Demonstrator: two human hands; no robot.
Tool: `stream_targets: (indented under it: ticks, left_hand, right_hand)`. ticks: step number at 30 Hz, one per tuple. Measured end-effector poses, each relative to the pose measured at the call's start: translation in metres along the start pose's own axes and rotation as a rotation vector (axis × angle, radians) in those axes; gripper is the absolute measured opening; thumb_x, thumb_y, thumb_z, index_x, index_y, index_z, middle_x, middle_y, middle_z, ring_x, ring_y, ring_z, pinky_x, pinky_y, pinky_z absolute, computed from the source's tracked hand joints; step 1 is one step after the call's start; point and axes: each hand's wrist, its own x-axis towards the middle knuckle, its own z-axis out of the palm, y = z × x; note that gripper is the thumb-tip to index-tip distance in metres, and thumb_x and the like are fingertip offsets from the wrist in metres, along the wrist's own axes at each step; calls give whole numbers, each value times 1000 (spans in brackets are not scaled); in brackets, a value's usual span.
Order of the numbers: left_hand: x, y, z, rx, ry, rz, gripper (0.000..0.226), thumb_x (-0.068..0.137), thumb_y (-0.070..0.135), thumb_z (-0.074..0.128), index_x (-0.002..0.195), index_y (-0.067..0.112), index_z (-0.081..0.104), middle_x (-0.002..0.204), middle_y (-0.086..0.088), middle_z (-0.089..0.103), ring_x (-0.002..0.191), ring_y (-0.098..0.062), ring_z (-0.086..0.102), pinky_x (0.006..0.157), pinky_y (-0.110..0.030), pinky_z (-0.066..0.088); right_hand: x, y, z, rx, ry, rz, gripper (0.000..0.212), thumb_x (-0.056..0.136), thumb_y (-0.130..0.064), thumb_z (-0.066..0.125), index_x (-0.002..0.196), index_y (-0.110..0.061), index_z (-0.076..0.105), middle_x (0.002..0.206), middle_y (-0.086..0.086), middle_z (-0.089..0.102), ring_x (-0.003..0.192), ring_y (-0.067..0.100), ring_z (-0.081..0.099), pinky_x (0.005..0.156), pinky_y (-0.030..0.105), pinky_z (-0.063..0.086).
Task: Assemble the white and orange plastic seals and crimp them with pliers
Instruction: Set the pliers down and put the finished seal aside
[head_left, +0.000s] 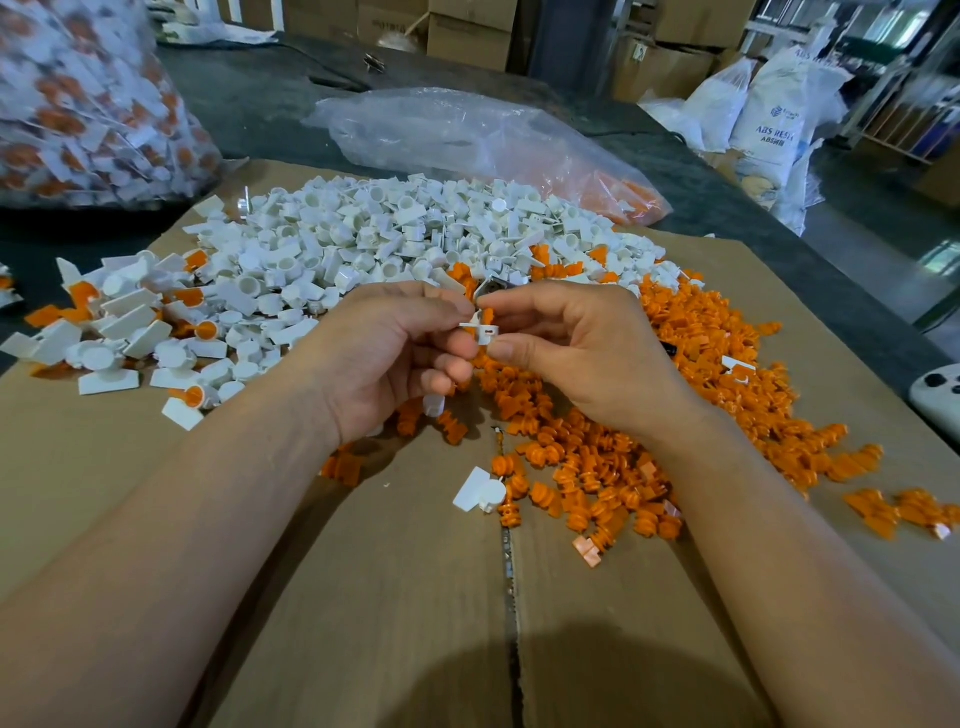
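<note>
**Head view.** Both hands meet above a flattened cardboard sheet (363, 571). The left hand (395, 353) pinches a white seal body (480, 331) between thumb and forefinger. The right hand (571, 353) pinches the same piece from the opposite side, and an orange insert (488, 315) shows just above it at the fingertips. Whether the insert is seated in the body cannot be told.

Beyond the grip lies a heap of white bodies (389, 234). To the right of the grip and beneath it spreads a heap of orange inserts (675, 395). To its left lies a scatter of assembled seals (130, 322). A lone white body (480, 493) lies nearer than the grip, beside the sheet's centre seam.

The sheet rests on a dark tabletop (249, 104). The tabletop carries a clear plastic bag (457, 130) beyond the heaps and a filled bag of seals (78, 104) far to the left. Cardboard cartons (467, 31) and white sacks (769, 119) line the room behind.
</note>
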Motion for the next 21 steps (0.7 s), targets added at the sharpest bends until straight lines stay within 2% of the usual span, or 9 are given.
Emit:
stream_targets:
  ticks: [6, 10, 13, 16, 21]
  left_hand:
    - [0, 0, 1, 3, 7, 5, 15, 88, 1, 53, 75, 8, 57, 45, -3, 57, 35, -10, 52, 32, -14, 39]
    - [0, 0, 2, 6, 11, 15, 10, 85, 1, 56, 77, 7, 58, 50, -6, 60, 39, -11, 55, 35, -14, 43]
    - [1, 0, 1, -16, -3, 11, 5, 81, 0, 58, 80, 5, 59, 54, -8, 63, 41, -12, 58, 37, -15, 46]
    - [1, -1, 0, 10, -18, 22, 8, 76, -3, 61, 79, 4, 61, 58, -8, 66, 46, -12, 62, 41, -15, 49]
    - [1, -7, 3, 228, 149, 256, 15, 73, -7, 68, 72, 7, 62, 59, -3, 65, 52, -10, 64, 50, -18, 53]
  right_hand:
    - [0, 0, 0, 10, -2, 14, 37, 77, -9, 70, 105, -30, 57, 90, -10, 64, 88, 4, 64, 83, 22, 52]
    - [-1, -2, -1, 13, 5, -16, 42, 76, -4, 70, 100, -35, 57, 91, -9, 64, 88, 4, 64, 82, 20, 52]
    - [-1, -3, -1, 11, 12, -39, 47, 76, -1, 69, 96, -41, 55, 92, -11, 64, 88, 2, 63, 80, 17, 51]
    - [-1, -2, -1, 26, 23, -28, 46, 77, 4, 67, 99, -35, 55, 92, -15, 61, 88, -1, 62, 80, 16, 50]
    - [0, -1, 1, 62, 20, 26, 40, 82, -1, 64, 111, -26, 57, 97, -15, 61, 97, 3, 62, 86, 21, 51]
